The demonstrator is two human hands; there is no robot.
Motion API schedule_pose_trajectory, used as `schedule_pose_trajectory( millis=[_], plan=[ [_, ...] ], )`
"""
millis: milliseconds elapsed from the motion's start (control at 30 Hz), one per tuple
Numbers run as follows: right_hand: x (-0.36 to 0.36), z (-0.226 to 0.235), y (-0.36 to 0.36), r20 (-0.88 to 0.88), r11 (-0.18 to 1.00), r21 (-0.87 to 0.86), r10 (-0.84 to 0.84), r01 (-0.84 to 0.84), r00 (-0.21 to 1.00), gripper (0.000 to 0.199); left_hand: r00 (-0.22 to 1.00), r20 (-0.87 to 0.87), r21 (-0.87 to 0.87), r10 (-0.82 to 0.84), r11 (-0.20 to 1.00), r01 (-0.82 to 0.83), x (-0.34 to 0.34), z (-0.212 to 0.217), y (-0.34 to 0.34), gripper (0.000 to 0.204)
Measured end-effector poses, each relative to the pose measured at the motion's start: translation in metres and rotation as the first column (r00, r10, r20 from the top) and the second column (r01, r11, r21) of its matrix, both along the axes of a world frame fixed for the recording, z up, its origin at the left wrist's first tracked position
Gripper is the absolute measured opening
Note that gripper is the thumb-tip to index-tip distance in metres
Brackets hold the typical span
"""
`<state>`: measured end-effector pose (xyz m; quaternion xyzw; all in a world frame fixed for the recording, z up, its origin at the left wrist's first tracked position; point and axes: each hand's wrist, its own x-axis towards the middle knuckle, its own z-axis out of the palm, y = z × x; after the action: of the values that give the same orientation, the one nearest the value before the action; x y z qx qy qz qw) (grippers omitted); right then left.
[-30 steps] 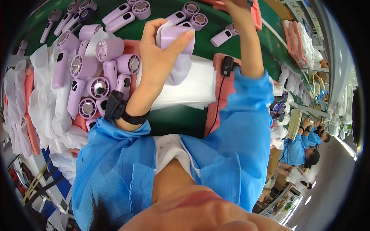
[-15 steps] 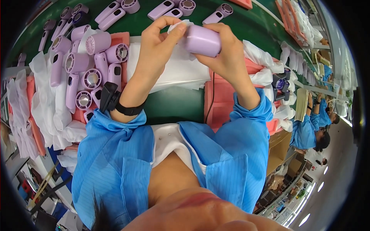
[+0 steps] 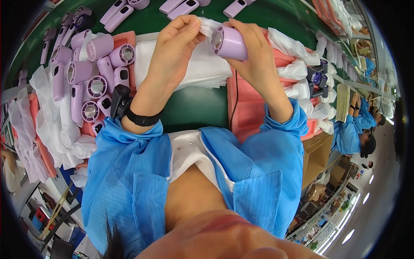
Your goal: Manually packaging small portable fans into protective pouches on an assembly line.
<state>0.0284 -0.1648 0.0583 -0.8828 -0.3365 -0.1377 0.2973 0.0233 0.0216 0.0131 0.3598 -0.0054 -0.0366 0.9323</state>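
Observation:
In my right hand [image 3: 255, 47] is a lilac handheld fan [image 3: 233, 44]. My fingers wrap its barrel-shaped head, and the round end with its metallic centre faces left. My left hand [image 3: 177, 41] pinches a thin white sheet [image 3: 208, 27], soft and crumpled, whose edge comes up against the fan's round end. Whether the sheet is cloth or paper I cannot tell. Beneath both hands lies a stack of flat white sheets [image 3: 200, 71]. The fan's handle is hidden behind my right hand and the sheet.
Several lilac fans [image 3: 96, 87] crowd a pink tray at left, beside white sleeves [image 3: 49, 116]. More fans [image 3: 118, 18] lie along the far green table [image 3: 189, 110]. At right, a pink tray [image 3: 250, 105] has a dark cable across it, near white-wrapped pieces [image 3: 286, 45] and dark fans [image 3: 317, 78]. Co-workers sit far right.
The fan has turned in my right hand, so its round end now shows toward the left. My left hand has drawn slightly left, and the white sheet is stretched more between the hands.

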Motion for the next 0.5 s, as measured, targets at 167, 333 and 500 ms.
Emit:
schedule_pose_trajectory(
  millis=[167,333,500],
  plan=[
    [-0.006,0.008,0.006,0.119,0.990,-0.091,0.114,-0.103,0.986,0.072,0.999,0.004,0.083,-0.040,0.996,0.040,-0.004,0.012,0.005,0.012],
    [0.004,0.018,0.017,0.101,0.997,-0.075,-0.029,0.037,0.994,0.066,0.798,0.599,0.689,0.064,0.467,-0.554,-0.025,0.030,-0.013,0.007],
    [0.006,0.018,0.033,0.064,0.999,0.028,-0.019,0.018,0.998,0.061,0.681,0.724,0.610,0.110,0.357,-0.707,-0.032,0.020,-0.024,0.012]
  ],
)
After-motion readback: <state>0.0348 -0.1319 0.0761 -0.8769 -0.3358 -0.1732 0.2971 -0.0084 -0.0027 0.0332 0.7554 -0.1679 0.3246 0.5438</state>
